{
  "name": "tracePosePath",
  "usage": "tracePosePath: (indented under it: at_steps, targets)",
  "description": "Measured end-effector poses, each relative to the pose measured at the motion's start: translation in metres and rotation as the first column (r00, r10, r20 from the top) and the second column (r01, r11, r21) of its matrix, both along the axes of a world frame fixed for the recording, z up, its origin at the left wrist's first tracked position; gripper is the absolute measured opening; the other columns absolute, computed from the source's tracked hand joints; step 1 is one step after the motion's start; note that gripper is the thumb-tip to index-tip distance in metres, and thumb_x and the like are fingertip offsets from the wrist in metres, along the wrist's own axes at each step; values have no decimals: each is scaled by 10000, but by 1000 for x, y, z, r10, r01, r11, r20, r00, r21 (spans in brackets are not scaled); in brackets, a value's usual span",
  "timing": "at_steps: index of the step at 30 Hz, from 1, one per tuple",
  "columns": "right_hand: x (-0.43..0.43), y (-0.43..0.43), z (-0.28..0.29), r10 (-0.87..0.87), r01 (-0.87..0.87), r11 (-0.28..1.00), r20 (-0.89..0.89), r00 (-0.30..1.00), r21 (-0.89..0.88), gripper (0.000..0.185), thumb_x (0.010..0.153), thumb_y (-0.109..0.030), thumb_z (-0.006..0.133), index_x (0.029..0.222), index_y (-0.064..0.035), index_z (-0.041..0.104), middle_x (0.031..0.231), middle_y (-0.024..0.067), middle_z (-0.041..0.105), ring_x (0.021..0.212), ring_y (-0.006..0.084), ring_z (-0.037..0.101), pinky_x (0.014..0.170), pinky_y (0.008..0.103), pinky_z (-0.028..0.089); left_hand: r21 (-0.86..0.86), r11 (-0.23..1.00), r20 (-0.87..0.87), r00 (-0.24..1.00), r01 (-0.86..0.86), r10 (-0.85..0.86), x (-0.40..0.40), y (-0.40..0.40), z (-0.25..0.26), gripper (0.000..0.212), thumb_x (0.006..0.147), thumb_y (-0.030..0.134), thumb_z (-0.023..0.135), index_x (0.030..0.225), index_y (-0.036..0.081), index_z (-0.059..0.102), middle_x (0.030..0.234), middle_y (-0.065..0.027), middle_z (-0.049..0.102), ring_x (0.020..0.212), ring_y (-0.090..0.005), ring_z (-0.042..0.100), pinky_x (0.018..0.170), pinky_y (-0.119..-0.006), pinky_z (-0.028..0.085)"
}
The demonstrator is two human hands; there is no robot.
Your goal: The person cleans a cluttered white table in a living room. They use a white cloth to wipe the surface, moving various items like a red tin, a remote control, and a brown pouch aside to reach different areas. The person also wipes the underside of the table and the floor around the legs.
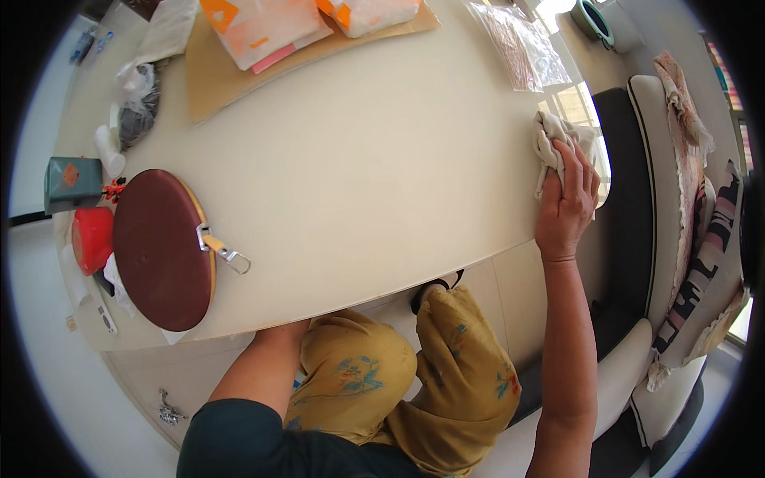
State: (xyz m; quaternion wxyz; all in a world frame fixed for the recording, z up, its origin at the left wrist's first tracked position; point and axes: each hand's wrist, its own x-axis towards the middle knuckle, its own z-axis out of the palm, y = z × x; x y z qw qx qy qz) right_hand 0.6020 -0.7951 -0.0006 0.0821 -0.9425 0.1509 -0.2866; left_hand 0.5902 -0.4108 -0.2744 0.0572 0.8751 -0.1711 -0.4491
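Observation:
With fingers bent over it, my right hand holds a crumpled light cloth against the right edge of the pale tabletop. My left forearm goes under the table's near edge, which hides my left hand. Left of centre lies a round dark-red case or lid with a yellowish rim, a short strap and a metal ring. Beyond the cloth, a clear plastic bag of thin sticks lies near the table's right edge.
Plastic packages rest on brown paper at the far side. Along the left stand a green tin box and a red bowl, near a white thermometer-like device and a bagged dark item. A sofa borders the table's right side.

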Motion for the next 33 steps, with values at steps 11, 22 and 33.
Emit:
tracePosePath:
  at_steps: [11, 22, 33]
  targets:
    - [-1, -12, -11, -32, 26, 996, -74, 997, -80, 401, 945, -160, 531, 1343, -165, 579, 1404, 93, 578, 1303, 329, 509, 1109, 463, 369, -256, 960, 292, 956, 110, -31, -58, 169, 175, 224, 913, 101, 542, 1133, 73, 573, 1075, -122, 634, 847, -343, 659, 709, -485, 543]
    - [-4, -9, -31, -138, 129, 990, -165, 977, -65, 457, 935, -142, 571, 1386, -211, 540, 1441, 85, 551, 1321, 321, 500, 1079, 451, 422, -397, 918, 791, 502, -16, 351, -123, 390, 427, 175, 823, -1, 622, 986, 60, 636, 796, -107, 572, 719, -307, 600, 607, -408, 482]
    - [0, -3, -31, -262, 243, 964, -218, 940, -111, 449, 951, -144, 539, 1389, -240, 521, 1435, 73, 549, 1312, 336, 501, 1075, 455, 426, -551, 693, 824, -172, -465, 540, 14, 579, 383, 274, 924, 17, 588, 1197, 38, 596, 988, -157, 643, 844, -332, 647, 760, -389, 510]
